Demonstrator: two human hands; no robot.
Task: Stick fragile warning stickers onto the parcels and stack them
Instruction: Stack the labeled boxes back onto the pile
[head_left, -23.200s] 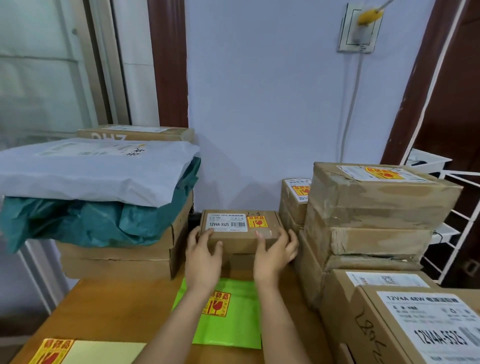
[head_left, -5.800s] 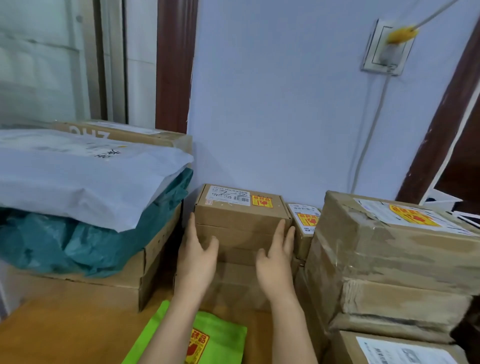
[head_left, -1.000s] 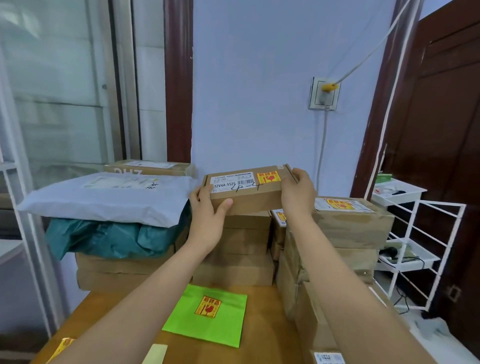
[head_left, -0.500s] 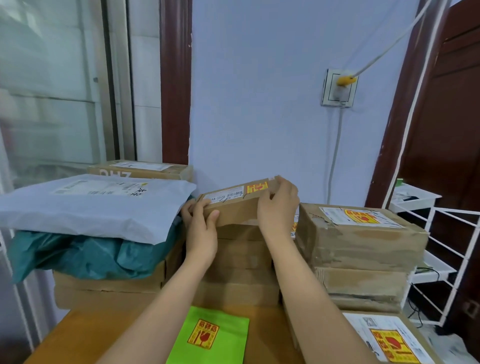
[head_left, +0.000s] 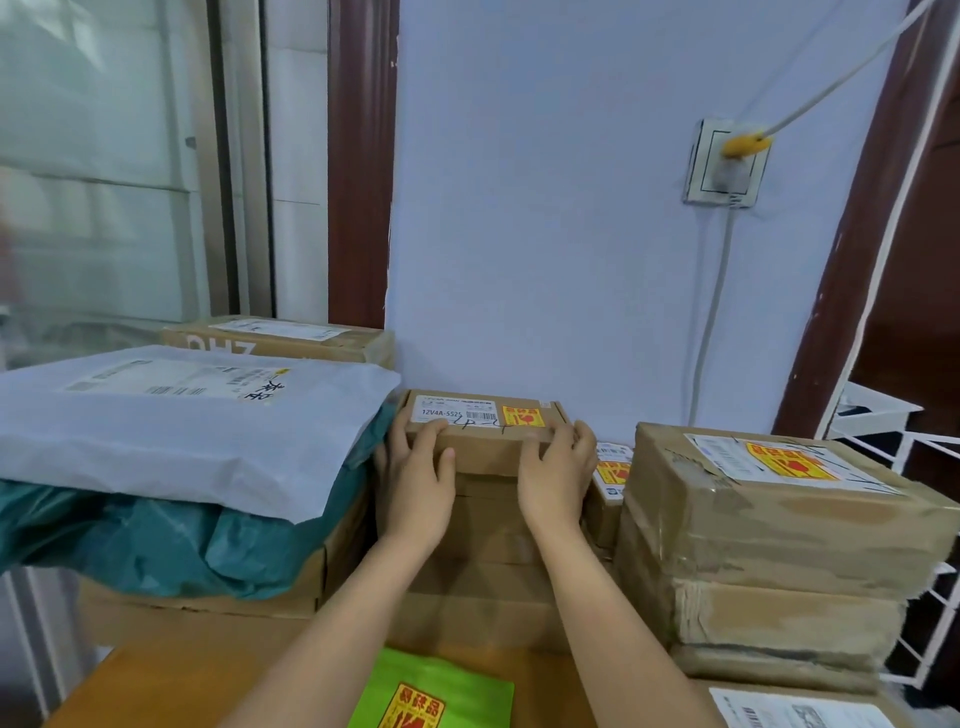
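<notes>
**Top carton seated on the middle stack, both hands on its ends**

A small cardboard parcel (head_left: 483, 431) lay flat on top of the middle stack of cartons (head_left: 483, 571), against the pale wall (head_left: 545, 208). Its upper face carried a white address label (head_left: 457, 410) and, just right of that, a yellow-and-red fragile sticker (head_left: 523, 417). The left hand (head_left: 421, 483) gripped the parcel's left end, thumb over the top front edge and fingers curled round the side. The right hand (head_left: 556, 478) held the right end in the same way, thumb on the front face and fingers wrapped round the corner.

To the left, a grey mailer bag (head_left: 182, 415) lay over a teal plastic bag (head_left: 156, 535); both rested on a wide flat carton (head_left: 291, 587), with another brown box (head_left: 280, 340) behind them. What any of the bags and cartons held could not be seen, since all were sealed.

To the right stood a stack of tape-wrapped boxes (head_left: 769, 545), the top one bearing a label and a fragile sticker. Between the two stacks a smaller stickered box (head_left: 610, 478) showed in part. On the wooden table (head_left: 171, 686) in front lay a green bag (head_left: 431, 696) with a fragile sticker on it.
</notes>
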